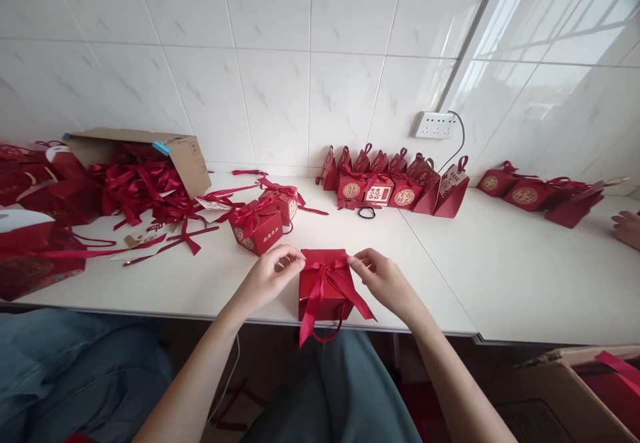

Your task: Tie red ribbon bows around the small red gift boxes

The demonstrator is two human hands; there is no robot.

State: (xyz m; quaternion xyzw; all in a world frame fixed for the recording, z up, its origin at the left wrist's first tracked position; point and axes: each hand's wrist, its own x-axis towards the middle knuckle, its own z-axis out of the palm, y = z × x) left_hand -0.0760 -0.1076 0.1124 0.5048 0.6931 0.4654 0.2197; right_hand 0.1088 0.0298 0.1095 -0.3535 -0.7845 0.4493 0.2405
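Observation:
A red gift box (326,308) stands at the table's front edge, with a red ribbon (326,271) tied in a bow across its upper part. The ribbon's two tails hang down the front, and a red cord handle (327,338) loops below the edge. At the box's upper left corner, my left hand (274,273) pinches the bow's left loop between thumb and fingers. My right hand (383,276) pinches the loop on the opposite side at the upper right corner. Just beyond my left hand sit two finished-looking red boxes (260,230) with bows.
A cardboard box (193,163) lies on its side at the left, spilling red ribbons (145,183). Several red boxes (405,193) line the wall, with a black hair tie (367,212) before them. Another person's hand (627,228) shows at far right. An open carton (565,383) stands below the table.

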